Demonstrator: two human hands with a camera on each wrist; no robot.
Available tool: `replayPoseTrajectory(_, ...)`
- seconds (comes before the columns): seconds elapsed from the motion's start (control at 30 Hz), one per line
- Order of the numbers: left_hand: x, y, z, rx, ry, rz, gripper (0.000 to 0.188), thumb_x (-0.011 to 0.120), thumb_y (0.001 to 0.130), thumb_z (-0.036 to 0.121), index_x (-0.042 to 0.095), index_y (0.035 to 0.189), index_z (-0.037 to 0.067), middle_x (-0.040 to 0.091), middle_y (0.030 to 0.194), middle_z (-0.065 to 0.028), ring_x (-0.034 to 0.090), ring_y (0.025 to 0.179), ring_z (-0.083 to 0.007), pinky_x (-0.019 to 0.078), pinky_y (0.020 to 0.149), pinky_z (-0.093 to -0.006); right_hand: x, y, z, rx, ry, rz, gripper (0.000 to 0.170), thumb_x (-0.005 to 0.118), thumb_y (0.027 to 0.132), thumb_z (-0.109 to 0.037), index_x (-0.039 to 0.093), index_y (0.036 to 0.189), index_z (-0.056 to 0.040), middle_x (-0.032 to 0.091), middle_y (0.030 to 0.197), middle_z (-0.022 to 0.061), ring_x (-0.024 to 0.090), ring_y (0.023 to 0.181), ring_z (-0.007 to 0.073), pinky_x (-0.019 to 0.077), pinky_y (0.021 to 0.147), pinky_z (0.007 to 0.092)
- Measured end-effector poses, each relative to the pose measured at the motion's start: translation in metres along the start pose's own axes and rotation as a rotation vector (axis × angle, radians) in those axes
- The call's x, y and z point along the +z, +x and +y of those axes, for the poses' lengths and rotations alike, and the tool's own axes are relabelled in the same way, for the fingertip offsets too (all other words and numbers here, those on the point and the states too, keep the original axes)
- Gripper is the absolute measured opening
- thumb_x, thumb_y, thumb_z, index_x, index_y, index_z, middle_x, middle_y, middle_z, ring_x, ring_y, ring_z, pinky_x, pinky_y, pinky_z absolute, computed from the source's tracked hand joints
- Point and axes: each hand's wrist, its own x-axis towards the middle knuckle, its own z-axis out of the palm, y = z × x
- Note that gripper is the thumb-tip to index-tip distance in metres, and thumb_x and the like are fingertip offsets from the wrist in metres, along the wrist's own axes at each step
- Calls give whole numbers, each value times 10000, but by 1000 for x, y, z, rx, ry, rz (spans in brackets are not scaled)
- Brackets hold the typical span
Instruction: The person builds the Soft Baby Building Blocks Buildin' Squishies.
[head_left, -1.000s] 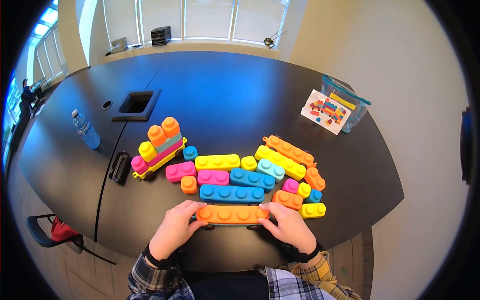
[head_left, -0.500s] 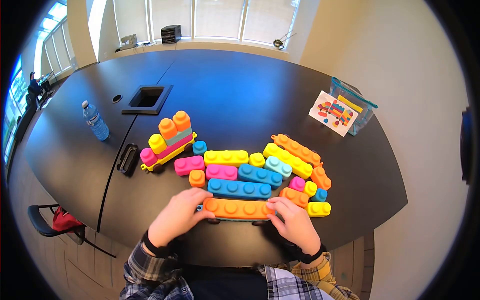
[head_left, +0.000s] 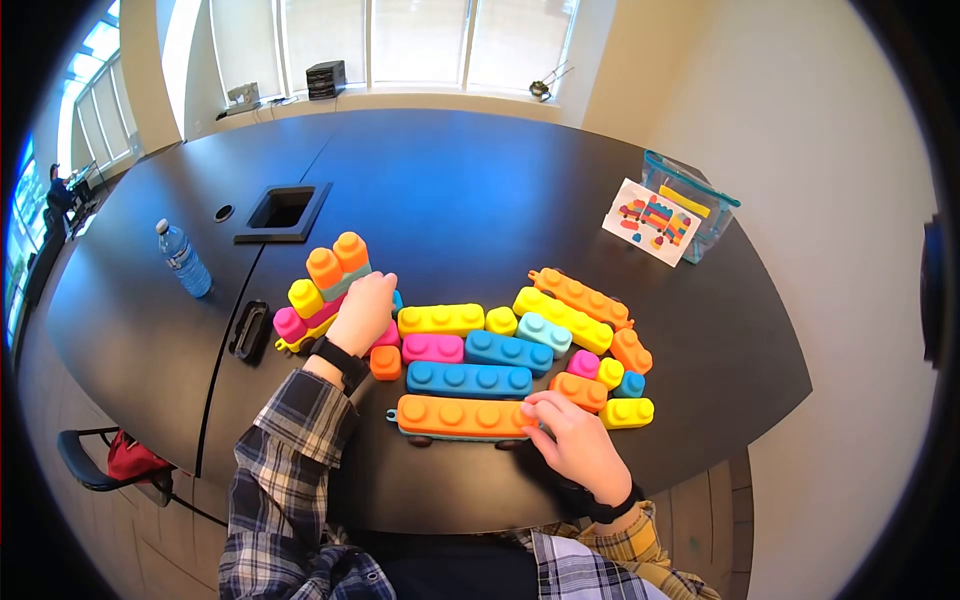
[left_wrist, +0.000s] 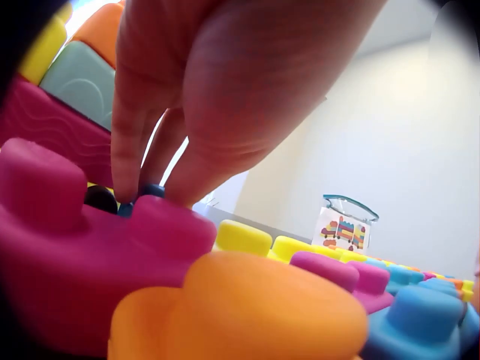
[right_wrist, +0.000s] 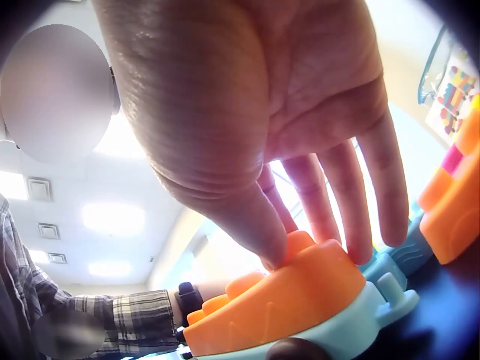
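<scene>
At the near edge of the table, a long orange block (head_left: 452, 414) sits on a light-blue wheeled base (right_wrist: 346, 328). My right hand (head_left: 578, 447) pinches the stud at the orange block's right end between thumb and fingers. Farther off to the left, my left hand (head_left: 366, 314) reaches down over a small blue block (left_wrist: 153, 190), thumb on one side and fingers on the other; the hand mostly hides that block in the head view. Close beside it stands a yellow wheeled car stacked with pink, grey-green, yellow and orange blocks (head_left: 323, 268). A pink block (left_wrist: 161, 232) lies under the left wrist.
Several loose yellow, pink, blue and orange blocks (head_left: 470, 379) lie in the middle. An orange wheeled base (head_left: 583, 298) is behind them. A picture card (head_left: 651, 222) leans on a clear bag (head_left: 712, 238). On the left are a water bottle (head_left: 184, 260) and a black case (head_left: 249, 332).
My left hand has let go of the orange block's left end and moved forward to the small blue block beside the stacked car. The right hand stays on the orange block's right end.
</scene>
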Motion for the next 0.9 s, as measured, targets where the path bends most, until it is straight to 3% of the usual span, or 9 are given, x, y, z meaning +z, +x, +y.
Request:
replayPoseTrajectory(0.07, 0, -1, -3, -24, -1, -21, 235, 763, 846, 64, 661, 1052, 12, 676, 1017, -183, 671, 1001, -410, 550, 879, -503, -1, 0, 0, 16, 10, -10, 156, 730, 935, -120, 662, 1065, -66, 686, 1153, 61, 708, 939, 310, 596, 743, 397)
replayPoseTrajectory(0.17, -25, -11, 8, 35, -22, 88, 225, 770, 834, 58, 668, 1032, 28, 669, 987, -166, 669, 976, -392, 547, 847, -483, 0, 0, 1, 20, 1, -18, 159, 732, 934, -120, 664, 1066, -66, 687, 1157, 59, 708, 939, 308, 597, 746, 394)
replayPoseTrajectory(0.23, -54, -30, 29, 135, -229, 332, 216, 758, 834, 36, 680, 1035, 37, 657, 980, -147, 667, 959, -356, 545, 830, -429, -2, 1, 0, 18, 10, -22, 161, 733, 934, -121, 664, 1069, -66, 687, 1158, 58, 708, 939, 308, 597, 747, 393)
replayPoseTrajectory(0.33, -90, -81, 59, 165, -487, 240, 259, 751, 835, 31, 700, 1088, 46, 639, 1023, -135, 666, 941, -337, 553, 824, -413, -4, 2, -1, 18, 17, -29, 166, 735, 932, -122, 665, 1072, -66, 688, 1161, 57, 708, 940, 308, 597, 749, 393)
replayPoseTrajectory(0.37, -103, -97, 69, 167, -565, 106, 288, 757, 838, 32, 717, 1123, 50, 640, 1034, -121, 670, 961, -315, 557, 846, -380, -4, 3, -1, 20, 15, -32, 169, 737, 931, -122, 665, 1073, -66, 688, 1162, 57, 708, 941, 307, 598, 750, 393)
replayPoseTrajectory(0.43, -100, -120, 74, 243, -583, 72, 323, 773, 839, 45, 727, 1158, 60, 648, 1048, -106, 675, 956, -294, 564, 832, -370, -4, 3, 0, 17, 25, -34, 171, 738, 930, -120, 665, 1075, -66, 688, 1162, 58, 708, 943, 307, 598, 751, 393)
replayPoseTrajectory(0.5, -95, -133, 78, 194, -600, 31, 367, 797, 813, 39, 738, 1175, 63, 656, 1059, -105, 674, 968, -284, 562, 842, -366, -3, 3, 1, 15, 34, -41, 172, 739, 929, -119, 666, 1076, -66, 688, 1161, 59, 708, 945, 306, 598, 752, 394)
replayPoseTrajectory(0.63, -90, -140, 80, 121, -596, -22, 438, 828, 788, 32, 748, 1217, 70, 667, 1083, -98, 674, 975, -271, 560, 840, -356, -4, 2, 0, 16, 18, -42, 184, 738, 928, -113, 666, 1091, -66, 686, 1162, 61, 709, 951, 306, 600, 755, 394)
replayPoseTrajectory(0.9, -75, -140, 79, 174, -649, -58, 442, 823, 845, 56, 723, 1275, 76, 658, 1164, -112, 663, 1032, -292, 552, 883, -374, -3, 2, 1, 5, 11, -48, 179, 727, 933, -104, 659, 1094, -64, 677, 1176, 69, 708, 959, 310, 601, 753, 397)
